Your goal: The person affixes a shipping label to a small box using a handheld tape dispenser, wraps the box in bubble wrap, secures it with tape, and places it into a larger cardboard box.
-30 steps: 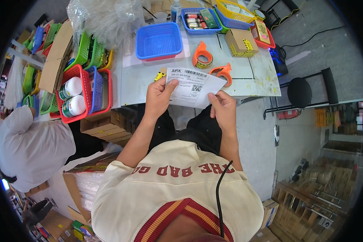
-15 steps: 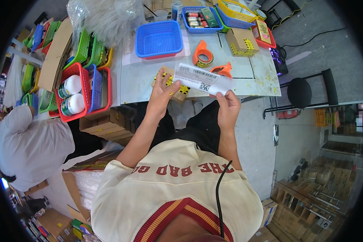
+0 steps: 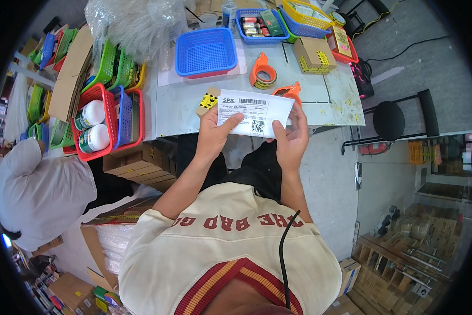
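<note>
Between my two hands is a white shipping label (image 3: 251, 109), its printed side with barcode and square code facing up. My left hand (image 3: 217, 128) grips the label's left edge, thumb lying on top. At the right edge my right hand (image 3: 292, 134) pinches it, thumb in front and fingers behind. Partly covered by the label and my left hand, a small cardboard box (image 3: 208, 100) with yellow-black tape sits at the table's near edge. Just beyond the label are two orange tape dispensers, one in full view (image 3: 263, 71) and one (image 3: 291, 92) partly hidden.
On the white table (image 3: 181, 113) stand a blue basket (image 3: 206, 52), a basket of small goods (image 3: 262, 31) and a taped carton (image 3: 314, 55). Bubble wrap (image 3: 136, 26) lies far left. Baskets with white tubs (image 3: 93, 137) flank the left side. A person (image 3: 44, 194) bends nearby.
The label has been turned flatter and opened out toward me. Both hands have moved slightly nearer, and my left thumb now presses on the label's face.
</note>
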Demonstrator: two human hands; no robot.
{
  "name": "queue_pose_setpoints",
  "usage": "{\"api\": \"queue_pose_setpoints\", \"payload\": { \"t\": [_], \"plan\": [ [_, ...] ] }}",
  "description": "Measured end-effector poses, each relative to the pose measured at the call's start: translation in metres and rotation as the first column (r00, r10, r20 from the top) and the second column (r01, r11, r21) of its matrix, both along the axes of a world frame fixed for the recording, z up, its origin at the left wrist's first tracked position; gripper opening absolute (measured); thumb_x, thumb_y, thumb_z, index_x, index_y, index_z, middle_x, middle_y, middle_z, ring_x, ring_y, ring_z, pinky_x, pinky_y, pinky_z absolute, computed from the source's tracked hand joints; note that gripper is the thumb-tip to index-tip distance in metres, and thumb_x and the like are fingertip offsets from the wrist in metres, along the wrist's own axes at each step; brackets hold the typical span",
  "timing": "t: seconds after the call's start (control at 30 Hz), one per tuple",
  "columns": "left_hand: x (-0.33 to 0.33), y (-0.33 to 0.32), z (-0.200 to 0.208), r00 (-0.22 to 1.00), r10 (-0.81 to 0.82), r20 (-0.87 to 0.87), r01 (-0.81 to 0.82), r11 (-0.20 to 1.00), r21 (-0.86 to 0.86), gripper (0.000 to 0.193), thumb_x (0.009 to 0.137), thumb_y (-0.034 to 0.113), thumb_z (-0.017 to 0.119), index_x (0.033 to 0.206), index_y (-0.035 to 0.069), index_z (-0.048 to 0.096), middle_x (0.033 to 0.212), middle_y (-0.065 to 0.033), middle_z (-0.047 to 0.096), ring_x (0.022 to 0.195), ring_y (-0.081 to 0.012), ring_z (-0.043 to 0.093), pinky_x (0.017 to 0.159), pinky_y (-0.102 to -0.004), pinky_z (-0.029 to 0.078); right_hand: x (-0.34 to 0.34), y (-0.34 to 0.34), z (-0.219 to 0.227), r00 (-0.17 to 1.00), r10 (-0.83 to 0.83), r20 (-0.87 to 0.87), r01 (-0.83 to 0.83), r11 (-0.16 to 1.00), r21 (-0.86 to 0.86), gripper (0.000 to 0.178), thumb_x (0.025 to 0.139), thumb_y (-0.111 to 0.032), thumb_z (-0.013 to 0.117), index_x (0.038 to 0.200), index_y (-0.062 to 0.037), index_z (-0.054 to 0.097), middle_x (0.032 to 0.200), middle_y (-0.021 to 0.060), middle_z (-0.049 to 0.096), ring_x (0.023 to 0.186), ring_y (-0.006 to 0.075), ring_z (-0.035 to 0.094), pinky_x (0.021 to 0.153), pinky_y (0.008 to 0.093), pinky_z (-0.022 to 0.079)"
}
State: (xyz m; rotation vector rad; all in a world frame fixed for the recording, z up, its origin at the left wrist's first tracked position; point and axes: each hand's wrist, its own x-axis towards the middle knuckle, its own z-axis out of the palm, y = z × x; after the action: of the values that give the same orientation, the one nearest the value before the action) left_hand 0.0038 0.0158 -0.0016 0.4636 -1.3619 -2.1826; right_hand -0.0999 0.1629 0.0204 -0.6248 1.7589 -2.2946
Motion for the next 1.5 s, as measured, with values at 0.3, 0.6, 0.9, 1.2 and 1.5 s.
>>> {"api": "queue_pose_setpoints", "payload": {
  "t": [0.3, 0.6, 0.9, 1.2, 1.5],
  "plan": [
    [0.004, -0.003, 0.002, 0.984, -0.124, 0.129, 0.134, 0.988, -0.078, 0.03, 0.094, 0.011, 0.075, 0.119, -0.003, 0.067, 0.107, -0.0109, 0.075, 0.088, -0.0143, 0.073, 0.061, -0.0266, 0.059, 0.0, 0.008, -0.01, 0.98, 0.101, 0.171, -0.12, 0.987, 0.104, 0.027, 0.105, -0.022, 0.061, 0.112, 0.004, 0.068, 0.08, 0.008, 0.072, 0.049, 0.008, 0.061, 0.042, 0.0208, 0.046],
    [0.004, -0.006, 0.003, 0.96, -0.226, 0.166, 0.238, 0.969, -0.059, 0.027, 0.095, 0.01, 0.073, 0.117, -0.004, 0.068, 0.105, -0.0117, 0.075, 0.081, -0.014, 0.073, 0.061, -0.0265, 0.059, 0.0, 0.009, -0.007, 0.982, 0.082, 0.171, -0.103, 0.987, 0.122, 0.03, 0.106, -0.024, 0.061, 0.11, 0.0043, 0.068, 0.077, 0.0081, 0.072, 0.047, 0.0079, 0.059, 0.04, 0.0208, 0.045],
    [0.006, -0.006, 0.002, 0.941, -0.254, 0.221, 0.282, 0.954, -0.104, 0.023, 0.098, 0.013, 0.071, 0.112, -0.004, 0.07, 0.092, -0.009, 0.075, 0.066, -0.0109, 0.068, 0.058, -0.0252, 0.056, -0.002, 0.011, -0.007, 0.981, 0.066, 0.183, -0.095, 0.984, 0.154, 0.031, 0.105, -0.025, 0.063, 0.107, 0.0052, 0.068, 0.075, 0.008, 0.071, 0.046, 0.0084, 0.059, 0.04, 0.0212, 0.045],
    [-0.003, 0.008, -0.006, 0.989, -0.131, 0.075, 0.136, 0.988, -0.073, 0.022, 0.098, 0.015, 0.071, 0.111, -0.003, 0.072, 0.089, -0.0087, 0.075, 0.066, -0.0104, 0.068, 0.058, -0.0247, 0.056, 0.012, -0.003, -0.02, 0.934, 0.202, 0.294, -0.198, 0.979, -0.042, 0.018, 0.095, -0.006, 0.069, 0.108, 0.0057, 0.064, 0.084, 0.0129, 0.07, 0.052, 0.0146, 0.062, 0.042, 0.0254, 0.049],
    [-0.002, 0.012, 0.0, 0.985, -0.131, 0.11, 0.138, 0.988, -0.062, 0.02, 0.099, 0.016, 0.071, 0.104, -0.003, 0.072, 0.084, -0.0076, 0.074, 0.063, -0.0094, 0.066, 0.055, -0.0244, 0.055, 0.018, -0.004, -0.021, 0.932, 0.256, 0.256, -0.275, 0.961, 0.042, 0.011, 0.095, -0.008, 0.071, 0.102, 0.001, 0.068, 0.078, 0.004, 0.069, 0.05, 0.0046, 0.054, 0.041, 0.0208, 0.041]
  ]
}}
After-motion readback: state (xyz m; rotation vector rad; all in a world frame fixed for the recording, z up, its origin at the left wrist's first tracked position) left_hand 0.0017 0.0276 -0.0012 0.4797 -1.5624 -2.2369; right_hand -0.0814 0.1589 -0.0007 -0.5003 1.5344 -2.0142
